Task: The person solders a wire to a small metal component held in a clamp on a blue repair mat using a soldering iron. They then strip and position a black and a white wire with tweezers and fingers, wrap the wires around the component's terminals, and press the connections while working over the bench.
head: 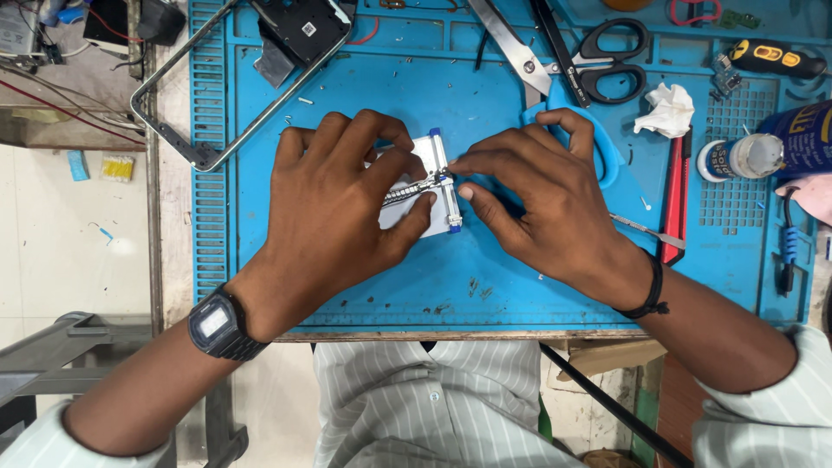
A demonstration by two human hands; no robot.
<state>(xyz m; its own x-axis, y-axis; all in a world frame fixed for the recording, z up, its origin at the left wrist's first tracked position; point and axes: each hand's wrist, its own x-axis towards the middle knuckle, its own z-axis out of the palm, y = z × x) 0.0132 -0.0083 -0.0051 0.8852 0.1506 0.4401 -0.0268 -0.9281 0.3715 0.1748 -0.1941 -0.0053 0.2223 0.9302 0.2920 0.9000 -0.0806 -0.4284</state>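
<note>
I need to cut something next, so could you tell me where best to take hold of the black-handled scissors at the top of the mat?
Probably by the black finger loops of the scissors, coming from the right. The loops lie flat and uncovered on the blue mat, while the blades point up-left toward other tools.

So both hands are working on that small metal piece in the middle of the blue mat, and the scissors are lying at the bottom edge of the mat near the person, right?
Not quite. The black-handled scissors lie at the top of the blue mat, far from the person. The rest holds: in the head view, the left hand and right hand both pinch the small metal piece in the middle of the mat.
</note>
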